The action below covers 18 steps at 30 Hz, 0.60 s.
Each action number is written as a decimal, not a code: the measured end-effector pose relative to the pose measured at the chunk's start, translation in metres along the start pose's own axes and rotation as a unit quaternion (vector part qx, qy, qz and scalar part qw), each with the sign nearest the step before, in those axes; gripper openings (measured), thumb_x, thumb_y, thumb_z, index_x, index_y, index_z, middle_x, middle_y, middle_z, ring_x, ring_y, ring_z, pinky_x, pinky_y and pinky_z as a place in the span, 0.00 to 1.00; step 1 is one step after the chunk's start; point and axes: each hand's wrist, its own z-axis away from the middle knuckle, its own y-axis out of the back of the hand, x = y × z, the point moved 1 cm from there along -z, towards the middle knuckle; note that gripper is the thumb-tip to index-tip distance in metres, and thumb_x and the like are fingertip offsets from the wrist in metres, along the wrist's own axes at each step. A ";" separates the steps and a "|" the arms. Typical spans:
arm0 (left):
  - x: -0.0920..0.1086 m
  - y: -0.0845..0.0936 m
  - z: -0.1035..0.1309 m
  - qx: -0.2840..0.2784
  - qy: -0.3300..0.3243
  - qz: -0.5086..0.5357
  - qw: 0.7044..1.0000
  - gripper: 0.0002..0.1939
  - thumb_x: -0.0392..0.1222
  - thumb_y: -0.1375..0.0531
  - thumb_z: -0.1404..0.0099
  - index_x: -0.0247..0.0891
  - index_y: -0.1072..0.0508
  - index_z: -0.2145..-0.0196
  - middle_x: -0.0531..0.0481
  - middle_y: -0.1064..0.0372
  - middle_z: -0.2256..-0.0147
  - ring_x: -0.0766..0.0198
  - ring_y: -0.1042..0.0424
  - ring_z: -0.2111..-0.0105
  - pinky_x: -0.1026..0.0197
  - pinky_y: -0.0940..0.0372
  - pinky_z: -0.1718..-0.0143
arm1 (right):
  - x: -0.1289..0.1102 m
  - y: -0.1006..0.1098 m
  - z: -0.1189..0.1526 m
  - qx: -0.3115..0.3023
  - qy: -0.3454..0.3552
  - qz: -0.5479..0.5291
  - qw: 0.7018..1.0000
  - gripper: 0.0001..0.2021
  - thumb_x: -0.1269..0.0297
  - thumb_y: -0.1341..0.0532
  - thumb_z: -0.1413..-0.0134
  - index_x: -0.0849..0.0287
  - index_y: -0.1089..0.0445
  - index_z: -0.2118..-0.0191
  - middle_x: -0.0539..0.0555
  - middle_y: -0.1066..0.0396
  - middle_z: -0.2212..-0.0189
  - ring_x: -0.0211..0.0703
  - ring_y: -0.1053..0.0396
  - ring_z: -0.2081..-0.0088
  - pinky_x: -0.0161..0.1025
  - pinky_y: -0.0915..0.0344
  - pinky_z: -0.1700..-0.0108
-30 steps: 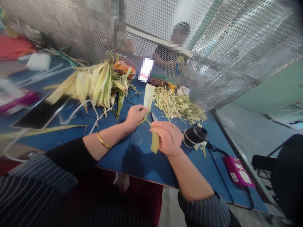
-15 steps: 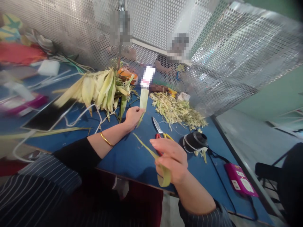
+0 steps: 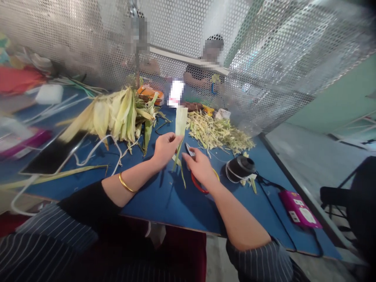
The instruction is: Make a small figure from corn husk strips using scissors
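My left hand [image 3: 166, 150] pinches a pale green corn husk piece [image 3: 181, 121] upright between thumb and fingers, with a narrow tail hanging below the grip. A thin loose husk strip [image 3: 182, 174] shows under that hand; whether it hangs or lies on the table I cannot tell. Close to the right, my right hand [image 3: 202, 167] is over a pair of scissors [image 3: 200, 188] with red and yellow handles, which it partly covers. Its thumb and index finger are slightly apart, with nothing seen between them. The scissor blade peeks out beyond the fingertips.
A bundle of corn husks [image 3: 117, 113] lies at left, beside a white cable and a dark tablet-like panel [image 3: 55, 152]. Shredded husk [image 3: 219, 131] is heaped at back right. A black cylindrical device [image 3: 239, 168] and a magenta box [image 3: 301, 209] stand right. A perforated screen closes the back.
My right hand has moved forward and left from the near edge to over the scissors. The curled husk strip has left its fingers. My left hand still grips its husk piece.
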 end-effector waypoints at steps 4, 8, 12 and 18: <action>0.007 -0.009 0.019 -0.075 0.004 0.010 0.997 0.20 0.54 0.44 0.41 0.36 0.37 0.81 0.57 0.42 0.85 0.72 0.44 0.83 0.68 0.49 0.80 | -0.005 0.016 -0.007 0.132 0.073 -0.099 0.984 0.19 0.49 0.43 0.49 0.59 0.31 0.59 0.49 0.32 0.75 0.36 0.35 0.76 0.33 0.39 0.75; 0.012 -0.017 0.036 -0.183 0.034 0.033 0.982 0.19 0.53 0.42 0.43 0.36 0.36 0.81 0.58 0.44 0.84 0.73 0.47 0.83 0.68 0.51 0.81 | -0.001 0.030 -0.020 0.194 0.048 -0.236 0.951 0.17 0.51 0.38 0.54 0.60 0.32 0.62 0.50 0.32 0.70 0.35 0.34 0.72 0.31 0.40 0.76; 0.018 -0.018 0.039 -0.258 0.050 0.059 0.963 0.17 0.53 0.41 0.44 0.35 0.31 0.77 0.56 0.40 0.83 0.72 0.44 0.82 0.68 0.49 0.81 | 0.002 0.034 -0.024 0.212 0.052 -0.251 0.943 0.12 0.56 0.39 0.54 0.59 0.34 0.67 0.47 0.34 0.75 0.33 0.38 0.76 0.31 0.41 0.77; 0.020 -0.010 0.024 -0.130 0.050 0.147 0.979 0.16 0.51 0.40 0.44 0.33 0.26 0.67 0.50 0.31 0.74 0.69 0.36 0.77 0.67 0.42 0.78 | 0.000 0.012 -0.008 0.113 0.098 -0.141 0.979 0.09 0.58 0.39 0.52 0.58 0.34 0.69 0.47 0.34 0.77 0.35 0.38 0.76 0.33 0.38 0.74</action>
